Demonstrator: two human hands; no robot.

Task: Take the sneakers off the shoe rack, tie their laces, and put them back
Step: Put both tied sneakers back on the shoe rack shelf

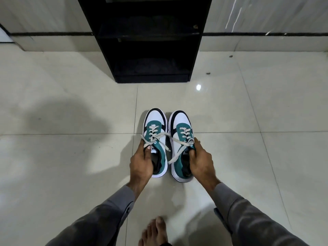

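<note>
Two white, teal and black sneakers stand side by side on the tiled floor, toes pointing toward the black shoe rack (150, 41). My left hand (142, 162) grips the left sneaker (156, 125) at its tongue and collar, fingers inside the opening. My right hand (200, 160) grips the right sneaker (181, 125) the same way. The grey laces (170, 139) hang loose and untied, ends trailing between the two shoes. Whether the soles touch the floor or hover just above it is unclear.
The rack's dark shelves show no shoes that I can make out. Glossy cream floor tiles (71, 157) spread all around. My bare foot (156, 231) is at the bottom edge. A tiled wall (44, 18) with a dark stripe runs behind the rack.
</note>
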